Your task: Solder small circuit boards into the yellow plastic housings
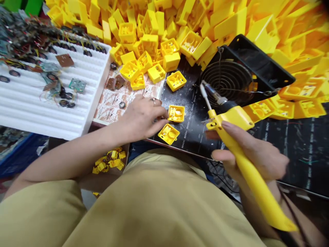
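My right hand (246, 151) is closed round the yellow handle of a soldering iron (246, 168), whose metal tip points up and away toward the black fan. My left hand (146, 118) lies over the table edge, its fingers bent at the left side of an open yellow case (176, 114); whether a small part sits between its fingertips is hidden. Just below that case is a second open yellow case (169, 134), tilted, with a round speaker grille inside. Beyond them another yellow case (176, 81) stands on the black surface.
Yellow cases (150, 43) are heaped along the back. A black fan (241, 73) stands behind the iron. On the left, a white foam tray (84, 99) holds circuit boards and wired speakers. A small round disc (122, 105) rests on the printed sheet (108, 111).
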Tool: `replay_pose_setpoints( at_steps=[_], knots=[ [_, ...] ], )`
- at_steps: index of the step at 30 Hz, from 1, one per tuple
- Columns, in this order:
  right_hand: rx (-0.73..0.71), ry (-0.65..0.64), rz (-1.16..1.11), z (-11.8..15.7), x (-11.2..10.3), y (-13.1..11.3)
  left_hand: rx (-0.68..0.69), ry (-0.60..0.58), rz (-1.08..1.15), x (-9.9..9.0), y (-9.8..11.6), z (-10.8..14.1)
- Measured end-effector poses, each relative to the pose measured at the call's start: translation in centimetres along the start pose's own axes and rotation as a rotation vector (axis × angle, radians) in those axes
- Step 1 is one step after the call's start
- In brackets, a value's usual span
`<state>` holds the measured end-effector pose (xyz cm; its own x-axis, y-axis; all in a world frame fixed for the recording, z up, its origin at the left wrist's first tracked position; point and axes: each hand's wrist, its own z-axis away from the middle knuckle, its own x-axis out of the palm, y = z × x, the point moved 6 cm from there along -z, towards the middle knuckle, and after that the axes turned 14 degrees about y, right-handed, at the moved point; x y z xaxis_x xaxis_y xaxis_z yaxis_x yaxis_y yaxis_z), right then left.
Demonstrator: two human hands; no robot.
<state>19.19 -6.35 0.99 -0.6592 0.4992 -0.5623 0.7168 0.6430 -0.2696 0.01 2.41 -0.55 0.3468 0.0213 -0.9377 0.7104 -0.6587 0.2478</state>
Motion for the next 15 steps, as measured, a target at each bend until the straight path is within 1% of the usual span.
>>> replay_pose_setpoints(
  at_steps=[2, 4, 7, 9, 12, 14, 15],
  knots=[
    [0.009, -0.02, -0.005, 0.3, 1.4, -0.4, 0.032, 0.022, -0.043, 1.0, 0.4, 1.2],
    [0.012, -0.035, -0.006, 0.7, 3.0, -1.0, 0.026, 0.081, -0.037, 1.5, 0.3, 1.8],
    [-0.007, -0.078, -0.018, 1.2, 5.4, -1.9, -0.017, 0.124, 0.076, 1.6, -0.1, 2.3],
    [-0.023, -0.116, -0.027, 1.5, 6.5, -2.0, -0.047, 0.116, 0.134, 1.4, -0.3, 2.5],
    [-0.023, -0.153, -0.053, 1.5, 7.0, -1.5, -0.084, 0.112, 0.13, 1.4, -0.6, 2.6],
    [-0.024, -0.15, -0.076, 1.2, 6.2, -1.1, -0.073, 0.117, 0.09, 1.5, -0.6, 2.6],
    [-0.025, -0.141, -0.086, 1.0, 5.5, -0.9, -0.057, 0.124, 0.07, 1.5, -0.5, 2.6]
  ],
)
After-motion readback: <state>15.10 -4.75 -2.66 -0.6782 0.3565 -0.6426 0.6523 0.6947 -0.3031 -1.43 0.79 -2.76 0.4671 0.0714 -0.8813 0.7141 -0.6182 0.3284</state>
